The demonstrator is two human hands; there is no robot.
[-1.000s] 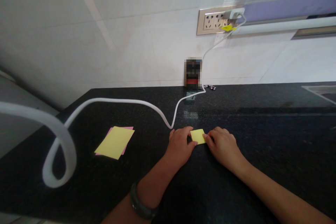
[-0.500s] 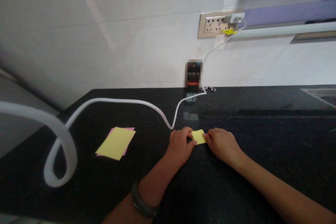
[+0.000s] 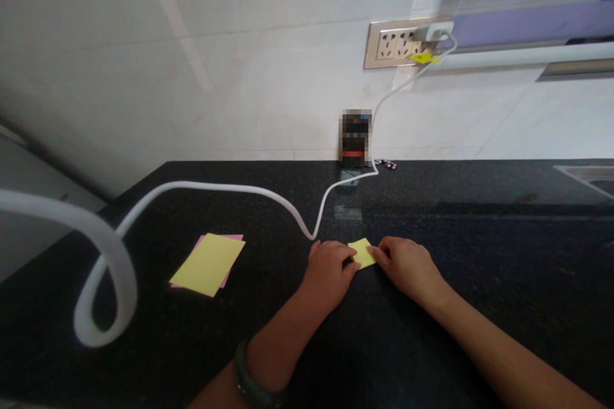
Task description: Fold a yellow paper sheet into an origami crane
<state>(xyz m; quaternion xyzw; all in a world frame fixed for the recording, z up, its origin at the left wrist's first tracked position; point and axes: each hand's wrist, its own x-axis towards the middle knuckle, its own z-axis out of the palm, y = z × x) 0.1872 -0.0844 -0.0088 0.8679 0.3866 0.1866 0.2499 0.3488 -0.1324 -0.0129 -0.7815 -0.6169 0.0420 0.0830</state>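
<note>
Between my two hands lies a small folded piece of yellow paper (image 3: 363,253), low on the dark counter. My left hand (image 3: 330,266) pinches its left edge with thumb and forefinger. On the opposite edge, the closed fingers of my right hand (image 3: 403,262) grip the paper near a corner. Farther left, a larger yellow sheet (image 3: 208,263) rests flat on top of a pink sheet (image 3: 235,237), whose edges stick out around it.
A white cable (image 3: 230,188) loops across the black speckled counter (image 3: 480,281) up to a plug in the wall socket (image 3: 400,45). A phone-like object with a blurred screen (image 3: 355,138) leans on the wall. A framed recess (image 3: 592,180) lies at far right.
The folded yellow paper has turned slightly between my hands, its right corner now a little lower. Both hands keep hold of it. The view has shifted slightly.
</note>
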